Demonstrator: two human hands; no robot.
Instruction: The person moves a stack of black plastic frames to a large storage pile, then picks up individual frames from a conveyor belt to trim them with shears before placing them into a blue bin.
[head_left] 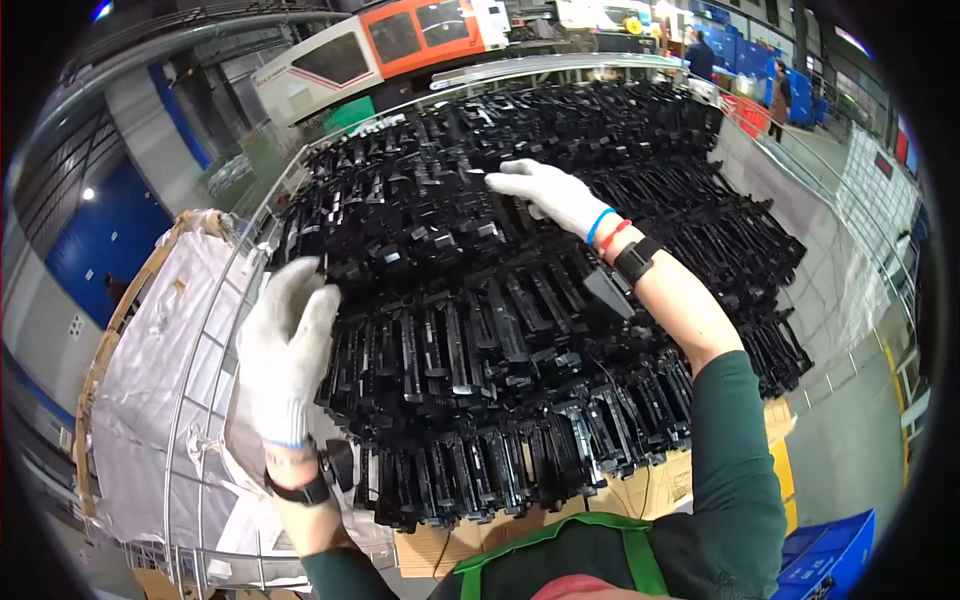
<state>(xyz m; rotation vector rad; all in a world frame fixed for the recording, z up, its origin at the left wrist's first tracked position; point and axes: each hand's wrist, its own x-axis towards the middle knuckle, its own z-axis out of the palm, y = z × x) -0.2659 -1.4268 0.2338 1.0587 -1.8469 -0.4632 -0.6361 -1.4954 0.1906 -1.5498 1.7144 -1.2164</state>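
Note:
Rows of long, black molded plastic parts (pixel 510 310) stand packed closely side by side in front of me. My left hand (pixel 287 350), in a white glove, is raised at the left edge of the rows. Its thumb and fingers are spread, with nothing between them. Farther out, my right hand (pixel 550 193), also gloved in white, hovers over the middle rows. Its fingers stretch toward the left and hold nothing that I can see. Whether the fingertips touch the parts below, I cannot tell.
A metal wire frame (pixel 183 430) borders the stack on the left, beside a large wrapped bundle (pixel 150 370). Cardboard (pixel 640 492) lies under the near edge. A blue crate (pixel 825 555) is at the lower right. Two people and an orange-and-white machine (pixel 400 40) are in the background.

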